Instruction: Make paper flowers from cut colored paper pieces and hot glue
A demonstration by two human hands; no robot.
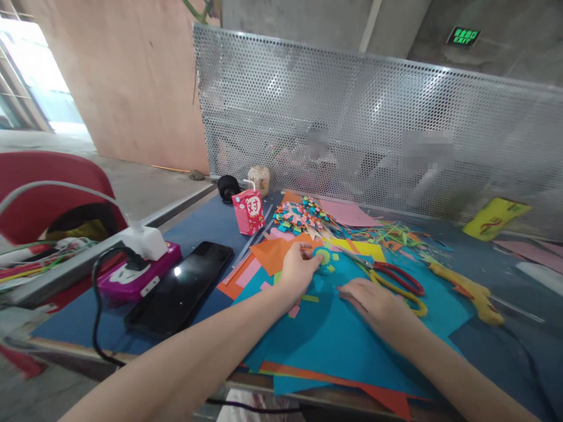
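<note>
My left hand is over the coloured paper, its thumb and fingers closed on the edge of a small yellow-green and blue fringed paper piece. Beside it, my right hand rests low over a blue sheet, fingers together; whatever its fingertips may hold is too small to see. Small green and pink scraps lie around the hands. Scissors with red and yellow handles lie just beyond my right hand. Behind my left hand is a pile of multicoloured fringed paper pieces.
A yellow glue gun lies at the right, near a yellow packet. At the left are a black phone, a purple power strip with a cable, and a pink drink box. A perforated metal panel stands behind.
</note>
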